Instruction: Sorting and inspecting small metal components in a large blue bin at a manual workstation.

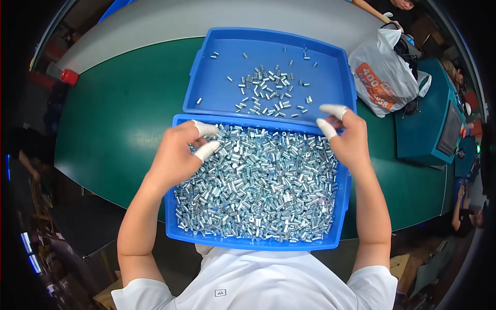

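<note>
A blue tray (343, 206) nearest me is heaped with short, shiny metal cylinders (258, 186). Over its far left corner is my left hand (181, 152), white finger covers on thumb and forefinger, the two held apart above the cylinders. My right hand (351, 139) hovers at the far right corner, where the two trays meet; its covered thumb and forefinger are also spread, with nothing visible between them. Beyond lies a second, shallower blue tray (222, 67) with a loose scatter of the same cylinders (268, 88), thickest toward its near middle.
Both trays rest on a green tabletop (119, 129), the near one jutting over its front edge toward me. A white plastic bag (382, 77) and a teal machine (429, 119) stand at the right. A red object (69, 77) sits far left. Another person's arm (374, 10) shows behind the bag.
</note>
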Action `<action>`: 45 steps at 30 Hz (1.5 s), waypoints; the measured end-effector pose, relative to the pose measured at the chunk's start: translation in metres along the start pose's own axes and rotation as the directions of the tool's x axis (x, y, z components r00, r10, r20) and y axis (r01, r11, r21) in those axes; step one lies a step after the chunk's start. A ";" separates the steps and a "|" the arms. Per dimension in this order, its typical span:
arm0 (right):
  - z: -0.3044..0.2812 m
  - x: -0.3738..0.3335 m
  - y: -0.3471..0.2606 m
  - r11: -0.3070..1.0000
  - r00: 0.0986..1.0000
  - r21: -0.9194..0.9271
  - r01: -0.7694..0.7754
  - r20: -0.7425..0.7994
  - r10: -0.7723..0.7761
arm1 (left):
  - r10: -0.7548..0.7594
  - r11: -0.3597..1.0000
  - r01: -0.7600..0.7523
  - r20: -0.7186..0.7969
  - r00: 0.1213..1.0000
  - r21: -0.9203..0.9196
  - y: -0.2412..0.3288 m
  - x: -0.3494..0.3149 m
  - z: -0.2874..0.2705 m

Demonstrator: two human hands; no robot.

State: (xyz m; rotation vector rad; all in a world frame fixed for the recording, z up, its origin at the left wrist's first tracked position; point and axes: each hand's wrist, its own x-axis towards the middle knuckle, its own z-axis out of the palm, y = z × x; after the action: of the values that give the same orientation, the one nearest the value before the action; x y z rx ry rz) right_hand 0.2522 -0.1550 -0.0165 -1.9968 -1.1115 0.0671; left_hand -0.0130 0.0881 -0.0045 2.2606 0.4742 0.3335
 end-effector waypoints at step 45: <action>0.058 -0.006 -0.068 0.977 0.849 -0.070 0.203 0.510 -0.140 | 0.242 0.875 -0.298 0.189 0.952 0.380 0.004 -0.026 0.009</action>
State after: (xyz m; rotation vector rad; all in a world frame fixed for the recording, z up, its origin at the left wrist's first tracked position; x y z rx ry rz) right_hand 0.1779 -0.1044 -0.0100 -2.0318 -1.6585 0.4617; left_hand -0.0315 0.0681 -0.0096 2.7452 0.1586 0.2333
